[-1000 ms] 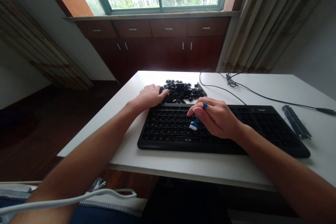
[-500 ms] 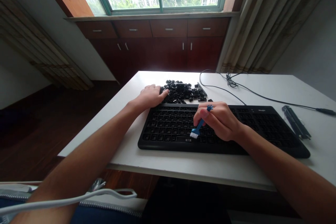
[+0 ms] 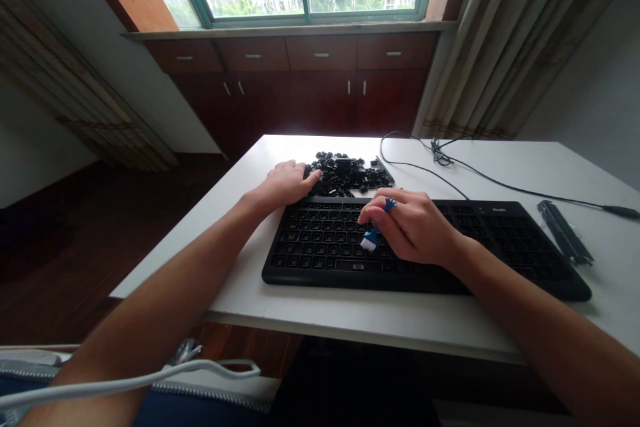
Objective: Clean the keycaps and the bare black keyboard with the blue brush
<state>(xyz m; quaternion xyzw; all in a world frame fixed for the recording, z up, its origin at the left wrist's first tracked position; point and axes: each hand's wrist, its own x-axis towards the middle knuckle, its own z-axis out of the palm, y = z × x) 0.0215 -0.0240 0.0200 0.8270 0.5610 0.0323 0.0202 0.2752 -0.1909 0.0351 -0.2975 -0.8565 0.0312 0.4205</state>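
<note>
A black keyboard (image 3: 310, 275) with its keycaps off lies across the white table, its bare key sockets showing. My right hand (image 3: 417, 223) is closed around a small blue brush (image 3: 372, 237) with white bristles. The bristles point down at the sockets left of the keyboard's middle; whether they touch I cannot tell. My left hand (image 3: 286, 183) lies flat with fingers stretched out, at the keyboard's far left corner. Right beside its thumb is a heap of loose black keycaps (image 3: 345, 173).
A black cable (image 3: 525, 185) runs from behind the keyboard to the right, with a bundled knot. Dark long strips (image 3: 565, 233) lie right of the keyboard. The white table (image 3: 240, 300) has its near edge below my arms. A white cord (image 3: 150, 379) crosses the lower left.
My right hand has shifted slightly left and away from me, carrying the brush up from near the space bar socket to the rows above. My left hand has stayed still.
</note>
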